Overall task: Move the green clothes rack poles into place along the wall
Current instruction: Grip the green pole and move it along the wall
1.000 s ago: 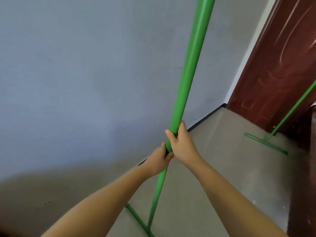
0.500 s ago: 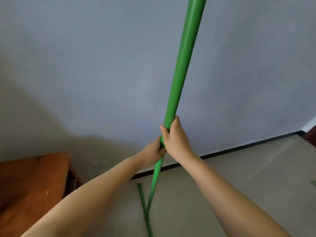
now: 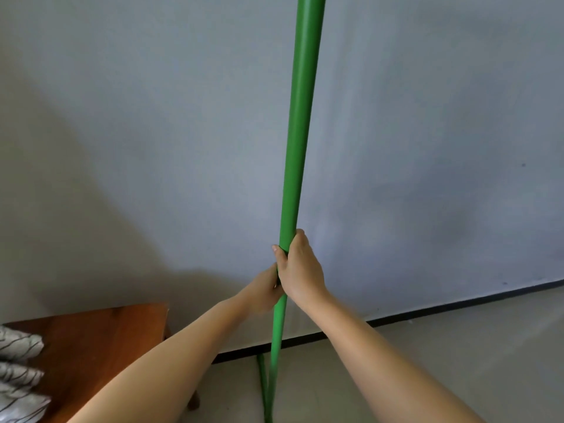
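A long green rack pole [image 3: 300,123] stands almost upright in front of the pale wall, running from the top edge down to the floor. Its thin green foot bar [image 3: 262,372] lies on the floor at the base, pointing toward the skirting. My right hand [image 3: 300,270] grips the pole about two thirds of the way down. Just below it my left hand [image 3: 264,291] also wraps the pole, partly hidden behind the right hand. The second pole is out of view.
A brown wooden table [image 3: 100,340] stands at the lower left near the wall, with folded patterned cloth [image 3: 18,377] on its left part. A black skirting [image 3: 427,309] runs along the wall's foot. Beige floor [image 3: 442,361] spreads to the right.
The view has swung left along the wall: the red door and the second pole have left the frame and the wooden table has come in. The pole now stands more upright.
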`<state>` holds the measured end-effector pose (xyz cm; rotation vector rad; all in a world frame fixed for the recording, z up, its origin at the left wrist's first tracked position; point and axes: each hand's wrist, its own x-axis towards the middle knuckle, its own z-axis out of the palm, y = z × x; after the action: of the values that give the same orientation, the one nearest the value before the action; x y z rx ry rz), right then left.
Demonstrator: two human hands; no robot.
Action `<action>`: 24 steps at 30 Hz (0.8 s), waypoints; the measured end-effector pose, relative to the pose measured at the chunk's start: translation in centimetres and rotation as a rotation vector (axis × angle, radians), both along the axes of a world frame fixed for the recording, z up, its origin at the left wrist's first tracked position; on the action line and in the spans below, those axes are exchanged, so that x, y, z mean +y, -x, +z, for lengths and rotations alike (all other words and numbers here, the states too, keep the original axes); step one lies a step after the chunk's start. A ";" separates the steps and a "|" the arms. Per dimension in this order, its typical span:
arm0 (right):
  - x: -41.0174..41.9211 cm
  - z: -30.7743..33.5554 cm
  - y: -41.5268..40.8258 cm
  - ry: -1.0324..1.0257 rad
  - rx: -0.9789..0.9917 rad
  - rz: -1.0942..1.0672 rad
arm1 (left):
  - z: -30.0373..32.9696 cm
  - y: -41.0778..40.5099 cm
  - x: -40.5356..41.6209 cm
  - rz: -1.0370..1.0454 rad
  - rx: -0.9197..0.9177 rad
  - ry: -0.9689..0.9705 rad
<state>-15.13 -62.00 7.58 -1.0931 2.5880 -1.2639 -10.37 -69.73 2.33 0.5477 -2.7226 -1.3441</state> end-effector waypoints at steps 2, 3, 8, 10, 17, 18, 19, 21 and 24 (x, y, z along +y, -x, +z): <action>-0.4 -0.4 -0.1 -0.004 0.009 0.003 | 0.0 -0.4 -0.3 -0.004 -0.004 -0.001; -0.5 -0.5 0.0 -0.002 0.013 0.001 | 0.0 -0.4 -0.4 -0.006 0.000 -0.008; 0.4 -1.0 0.2 0.014 0.040 0.014 | -1.0 -0.8 -0.3 -0.012 0.006 -0.037; 0.9 -1.3 -0.1 0.014 0.042 0.036 | -1.4 -1.4 0.0 -0.023 -0.005 -0.028; 1.0 -1.1 -0.8 0.023 0.034 0.056 | -0.9 -2.1 0.6 0.013 -0.001 -0.066; 1.1 -1.0 -0.7 0.021 0.018 0.062 | -0.8 -2.1 0.7 0.020 0.001 -0.072; 1.3 -0.9 -0.6 0.016 -0.008 0.075 | -0.7 -2.0 0.8 0.029 0.003 -0.081; 1.7 -0.9 -0.4 0.006 -0.085 0.122 | -0.4 -2.0 1.1 0.057 -0.015 -0.098; 3.7 -1.0 0.0 0.008 -0.190 0.137 | -0.1 -2.7 1.4 0.126 0.000 -0.083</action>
<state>-15.10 -58.28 6.53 -1.0737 2.3314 -1.2794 -7.66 -68.36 2.27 0.7125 -2.5922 -1.4305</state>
